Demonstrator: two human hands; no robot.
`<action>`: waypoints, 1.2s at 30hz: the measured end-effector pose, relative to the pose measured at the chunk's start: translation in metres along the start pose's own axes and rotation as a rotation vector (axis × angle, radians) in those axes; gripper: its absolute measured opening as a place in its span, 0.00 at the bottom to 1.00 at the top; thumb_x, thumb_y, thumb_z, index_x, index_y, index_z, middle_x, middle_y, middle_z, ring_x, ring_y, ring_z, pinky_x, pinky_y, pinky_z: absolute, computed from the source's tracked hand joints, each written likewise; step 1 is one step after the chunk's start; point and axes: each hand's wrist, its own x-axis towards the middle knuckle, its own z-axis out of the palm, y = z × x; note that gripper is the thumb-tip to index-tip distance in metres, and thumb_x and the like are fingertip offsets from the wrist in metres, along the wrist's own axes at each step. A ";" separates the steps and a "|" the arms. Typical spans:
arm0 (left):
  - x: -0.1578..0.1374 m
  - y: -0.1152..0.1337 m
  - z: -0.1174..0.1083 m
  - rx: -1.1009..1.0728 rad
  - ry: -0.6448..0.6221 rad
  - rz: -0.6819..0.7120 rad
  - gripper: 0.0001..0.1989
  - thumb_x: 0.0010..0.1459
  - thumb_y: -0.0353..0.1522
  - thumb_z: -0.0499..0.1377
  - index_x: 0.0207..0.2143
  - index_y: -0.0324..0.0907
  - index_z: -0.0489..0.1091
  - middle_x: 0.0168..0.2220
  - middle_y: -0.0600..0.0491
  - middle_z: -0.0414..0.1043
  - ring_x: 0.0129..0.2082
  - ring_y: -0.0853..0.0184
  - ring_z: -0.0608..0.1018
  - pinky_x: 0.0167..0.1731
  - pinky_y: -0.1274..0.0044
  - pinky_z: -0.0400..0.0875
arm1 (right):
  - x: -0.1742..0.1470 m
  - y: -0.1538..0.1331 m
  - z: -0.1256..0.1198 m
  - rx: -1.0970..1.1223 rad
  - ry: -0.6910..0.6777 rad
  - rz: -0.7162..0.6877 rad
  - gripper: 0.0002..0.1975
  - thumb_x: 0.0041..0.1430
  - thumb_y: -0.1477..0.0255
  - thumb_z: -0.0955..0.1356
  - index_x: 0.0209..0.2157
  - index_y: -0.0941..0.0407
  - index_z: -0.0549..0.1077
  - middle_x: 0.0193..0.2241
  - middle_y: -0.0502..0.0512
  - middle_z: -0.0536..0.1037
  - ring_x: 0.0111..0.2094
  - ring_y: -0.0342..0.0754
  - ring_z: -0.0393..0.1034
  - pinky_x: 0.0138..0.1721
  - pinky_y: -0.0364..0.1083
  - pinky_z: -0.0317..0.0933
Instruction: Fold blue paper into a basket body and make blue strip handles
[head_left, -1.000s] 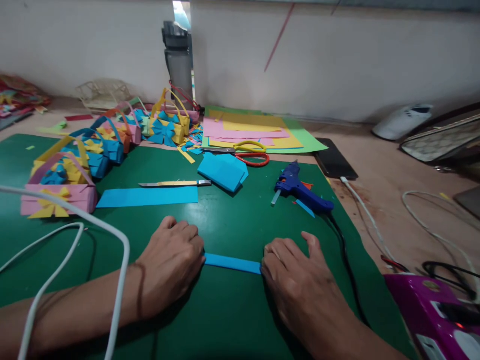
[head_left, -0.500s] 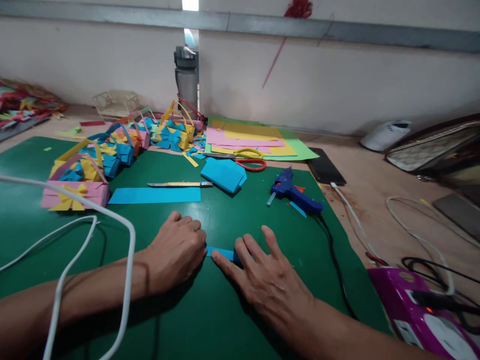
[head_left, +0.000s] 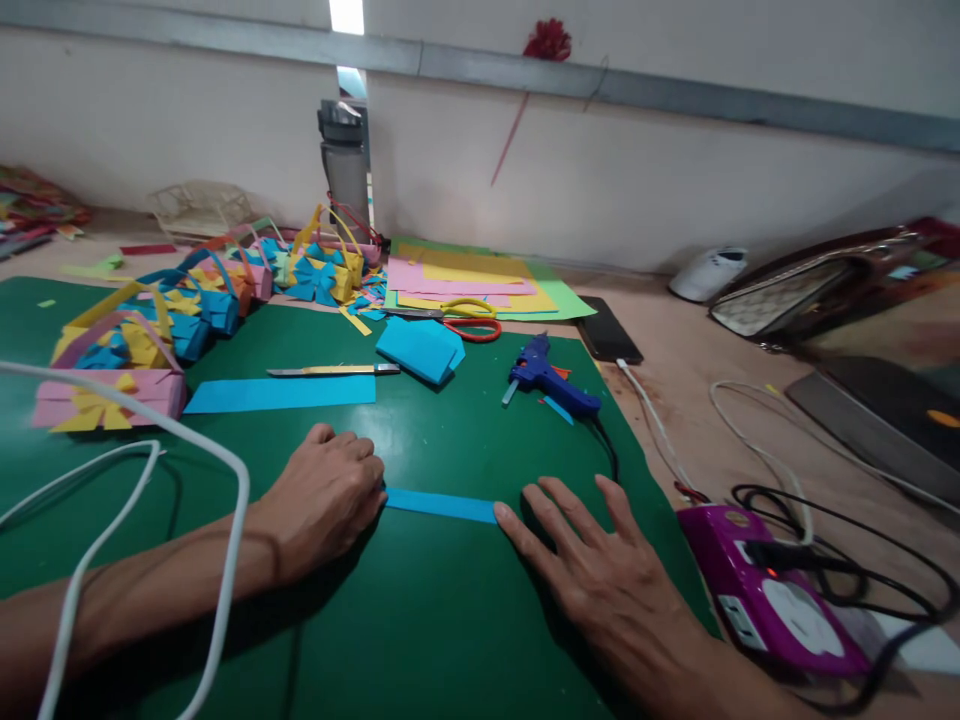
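Note:
A narrow blue paper strip [head_left: 441, 506] lies across the green mat [head_left: 420, 620] between my two hands. Its left end disappears under my left hand [head_left: 330, 500], whose fingers are curled closed around it. My right hand [head_left: 592, 570] has its fingers spread, and the thumb tip touches the strip's right end. Beyond the hands are a wider blue paper strip [head_left: 285, 394], a craft knife [head_left: 334, 371] along its upper edge, and a folded blue paper piece [head_left: 418, 350]. A blue glue gun [head_left: 559, 380] lies to the right of these.
Several small paper baskets [head_left: 112, 395] stand at the left. Scissors [head_left: 480, 325] and coloured paper sheets [head_left: 480, 280] lie at the back, near a bottle [head_left: 346, 170]. A white cable [head_left: 238, 540] loops before my left forearm. A purple power strip [head_left: 772, 590] and phone [head_left: 611, 330] are right.
My right hand has slid to the right along the narrow strip, baring more of it. My left hand stays closed at the left end. The view has turned slightly right.

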 end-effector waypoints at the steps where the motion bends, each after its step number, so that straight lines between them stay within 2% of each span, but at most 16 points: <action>1: 0.000 -0.001 0.000 0.002 0.000 -0.001 0.14 0.61 0.30 0.46 0.26 0.39 0.67 0.29 0.50 0.70 0.31 0.64 0.69 0.34 0.69 0.53 | -0.003 0.001 0.001 -0.014 0.000 0.007 0.23 0.54 0.84 0.61 0.50 0.53 0.68 0.44 0.56 0.75 0.47 0.56 0.64 0.50 0.63 0.50; 5: 0.001 -0.002 0.003 -0.012 -0.009 -0.003 0.14 0.60 0.30 0.46 0.25 0.39 0.67 0.29 0.49 0.70 0.30 0.63 0.70 0.34 0.69 0.53 | -0.008 0.008 0.002 -0.095 -0.011 0.043 0.23 0.51 0.86 0.61 0.48 0.55 0.70 0.44 0.58 0.75 0.47 0.56 0.64 0.50 0.62 0.51; 9: 0.000 0.006 0.006 -0.040 -0.003 -0.022 0.14 0.60 0.30 0.47 0.26 0.38 0.68 0.29 0.49 0.71 0.30 0.63 0.71 0.33 0.69 0.53 | 0.001 0.019 -0.016 -0.050 0.073 0.114 0.23 0.52 0.88 0.58 0.47 0.59 0.70 0.40 0.61 0.75 0.44 0.56 0.66 0.48 0.60 0.53; 11: 0.000 0.015 0.007 -0.052 0.016 -0.022 0.13 0.60 0.30 0.47 0.27 0.38 0.68 0.29 0.49 0.71 0.30 0.63 0.71 0.33 0.70 0.53 | 0.010 0.018 -0.029 0.099 0.150 0.151 0.23 0.53 0.88 0.57 0.46 0.60 0.69 0.38 0.60 0.75 0.42 0.54 0.67 0.46 0.56 0.56; 13: -0.001 0.023 0.007 -0.069 0.024 -0.017 0.13 0.60 0.31 0.48 0.27 0.39 0.68 0.29 0.49 0.72 0.30 0.63 0.71 0.32 0.70 0.53 | 0.021 0.009 -0.037 0.366 0.152 0.149 0.19 0.54 0.86 0.58 0.45 0.59 0.69 0.37 0.58 0.75 0.40 0.50 0.67 0.41 0.50 0.59; 16: 0.000 0.033 0.009 -0.098 0.027 -0.007 0.14 0.61 0.32 0.47 0.27 0.39 0.69 0.29 0.49 0.72 0.29 0.63 0.72 0.32 0.70 0.54 | 0.041 -0.012 -0.035 0.683 0.010 0.179 0.10 0.56 0.80 0.64 0.40 0.56 0.70 0.34 0.54 0.74 0.36 0.48 0.66 0.38 0.47 0.60; 18: 0.000 0.035 0.010 -0.112 0.036 -0.012 0.15 0.62 0.31 0.47 0.27 0.40 0.69 0.29 0.50 0.72 0.29 0.63 0.72 0.32 0.70 0.54 | 0.054 -0.026 -0.027 0.765 -0.091 0.216 0.08 0.53 0.79 0.67 0.36 0.57 0.70 0.34 0.54 0.73 0.36 0.48 0.65 0.37 0.46 0.60; 22: -0.004 0.030 0.013 -0.137 0.069 0.002 0.12 0.61 0.31 0.49 0.27 0.40 0.69 0.29 0.51 0.72 0.30 0.63 0.72 0.33 0.70 0.54 | 0.073 -0.040 -0.011 0.766 -0.104 0.267 0.09 0.47 0.81 0.71 0.29 0.57 0.68 0.29 0.52 0.70 0.33 0.48 0.63 0.33 0.46 0.57; 28: -0.013 0.019 0.021 -0.152 0.184 0.095 0.08 0.61 0.30 0.51 0.29 0.42 0.68 0.29 0.54 0.70 0.30 0.65 0.70 0.32 0.71 0.53 | 0.079 -0.043 -0.004 0.764 -0.017 0.197 0.08 0.49 0.83 0.68 0.29 0.57 0.68 0.30 0.52 0.69 0.33 0.47 0.60 0.34 0.45 0.55; 33: -0.019 0.009 0.025 -0.170 0.246 0.159 0.10 0.62 0.29 0.50 0.28 0.42 0.66 0.28 0.54 0.69 0.29 0.66 0.66 0.31 0.71 0.52 | 0.080 -0.046 0.003 0.710 -0.025 0.151 0.07 0.54 0.82 0.65 0.24 0.58 0.67 0.28 0.53 0.69 0.32 0.47 0.59 0.33 0.46 0.53; 36: -0.028 -0.005 0.025 -0.256 0.272 0.199 0.09 0.62 0.28 0.50 0.29 0.41 0.66 0.29 0.54 0.69 0.30 0.67 0.66 0.32 0.72 0.53 | 0.080 -0.045 0.005 0.702 -0.032 0.154 0.09 0.54 0.83 0.64 0.24 0.58 0.66 0.26 0.52 0.68 0.30 0.46 0.57 0.32 0.46 0.51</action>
